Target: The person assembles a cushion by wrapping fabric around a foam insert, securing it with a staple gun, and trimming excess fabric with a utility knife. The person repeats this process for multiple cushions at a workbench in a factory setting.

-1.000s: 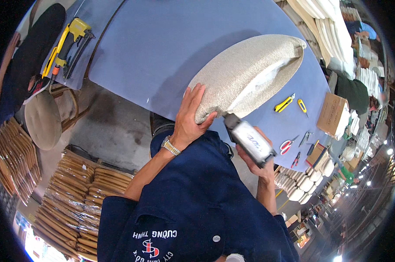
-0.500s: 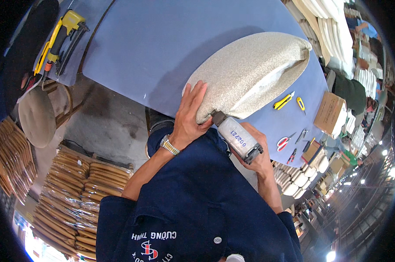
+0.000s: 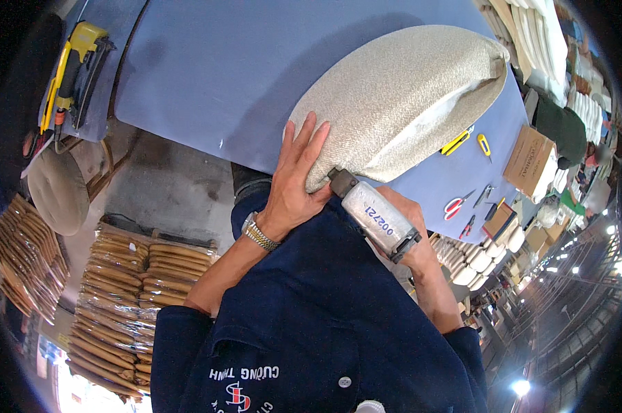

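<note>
Head view: beige cushion (image 3: 400, 89) is tilted up over the near edge of the blue table (image 3: 201, 76); can't tell how much of it rests there. Cover gapes along the side facing right, white filling (image 3: 428, 127) showing in the slit.

Left hand (image 3: 295, 180) is on the cushion's near end: fingers slightly apart, flat on the fabric, thumb round at the bottom corner, end clamped between. Metal watch (image 3: 259, 233) on that wrist.

Right hand (image 3: 409, 215) is wrapped round a silver-grey staple gun (image 3: 376, 215), mostly hidden behind it; can't tell how each finger sits. Black nose of the gun is at the cushion's bottom corner, just beside the left thumb.

Right part of table: yellow knife (image 3: 455, 143) close to the cushion, smaller yellow tool (image 3: 484, 145), red-handled scissors (image 3: 455, 205), red pliers (image 3: 468, 226), cardboard box (image 3: 529, 162). Far left: yellow-black air tool (image 3: 77, 65) on a separate blue top, round seat pad (image 3: 58, 191) below it. Lower left: plastic-wrapped brown stacks (image 3: 115, 303).
</note>
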Motion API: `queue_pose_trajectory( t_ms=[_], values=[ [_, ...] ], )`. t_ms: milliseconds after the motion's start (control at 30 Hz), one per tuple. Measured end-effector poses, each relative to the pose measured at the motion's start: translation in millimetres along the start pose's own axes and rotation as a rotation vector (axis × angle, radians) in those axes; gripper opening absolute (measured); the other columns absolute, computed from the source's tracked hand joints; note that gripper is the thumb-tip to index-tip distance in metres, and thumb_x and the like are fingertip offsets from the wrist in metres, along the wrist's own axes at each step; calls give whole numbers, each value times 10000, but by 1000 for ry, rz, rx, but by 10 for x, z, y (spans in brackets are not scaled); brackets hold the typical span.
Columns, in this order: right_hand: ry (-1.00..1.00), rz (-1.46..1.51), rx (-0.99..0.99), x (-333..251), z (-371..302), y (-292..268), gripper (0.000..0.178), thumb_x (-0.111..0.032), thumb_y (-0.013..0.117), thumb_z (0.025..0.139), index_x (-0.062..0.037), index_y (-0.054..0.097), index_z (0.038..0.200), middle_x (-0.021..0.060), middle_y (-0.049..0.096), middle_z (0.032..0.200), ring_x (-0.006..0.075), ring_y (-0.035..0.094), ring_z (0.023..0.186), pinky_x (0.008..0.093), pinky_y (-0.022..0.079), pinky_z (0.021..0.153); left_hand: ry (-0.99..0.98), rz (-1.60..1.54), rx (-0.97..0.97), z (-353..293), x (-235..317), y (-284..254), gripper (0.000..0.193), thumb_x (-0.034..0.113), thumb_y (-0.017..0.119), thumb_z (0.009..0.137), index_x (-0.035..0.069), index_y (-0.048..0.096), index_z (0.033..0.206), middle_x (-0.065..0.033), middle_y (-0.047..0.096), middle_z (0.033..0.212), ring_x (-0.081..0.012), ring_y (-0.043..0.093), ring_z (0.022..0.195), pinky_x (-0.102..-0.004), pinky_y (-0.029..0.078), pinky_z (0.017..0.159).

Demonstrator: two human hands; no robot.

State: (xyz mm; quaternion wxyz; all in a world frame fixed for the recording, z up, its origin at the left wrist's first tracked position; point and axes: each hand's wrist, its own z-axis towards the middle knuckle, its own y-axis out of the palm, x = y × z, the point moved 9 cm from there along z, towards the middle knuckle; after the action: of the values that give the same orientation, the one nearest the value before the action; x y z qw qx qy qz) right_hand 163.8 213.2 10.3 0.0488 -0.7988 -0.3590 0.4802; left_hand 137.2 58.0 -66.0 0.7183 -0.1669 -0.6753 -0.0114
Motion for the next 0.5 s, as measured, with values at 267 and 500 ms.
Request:
queue_pose_trajectory(
  t_ms=[267, 500],
  values=[
    [5, -10, 6, -43, 110, 53, 321, -93, 767, 823, -29, 678, 1125, 122, 698, 998, 265, 715, 883, 341, 545, 797, -12, -16, -45, 54, -5, -71, 1060, -103, 784, 653, 121, 356, 1597, -236, 310, 1649, -393, 302, 1530, -556, 158, 1277],
    [-82, -72, 73, -135, 174, 34, 459, -139, 778, 721, -47, 644, 1150, 186, 686, 1040, 428, 667, 973, 434, 544, 826, -50, 86, -86, 128, 129, -201, 1044, -85, 758, 715, 86, 266, 1620, -247, 332, 1630, -428, 331, 1499, -502, 253, 1265]
  ],
)
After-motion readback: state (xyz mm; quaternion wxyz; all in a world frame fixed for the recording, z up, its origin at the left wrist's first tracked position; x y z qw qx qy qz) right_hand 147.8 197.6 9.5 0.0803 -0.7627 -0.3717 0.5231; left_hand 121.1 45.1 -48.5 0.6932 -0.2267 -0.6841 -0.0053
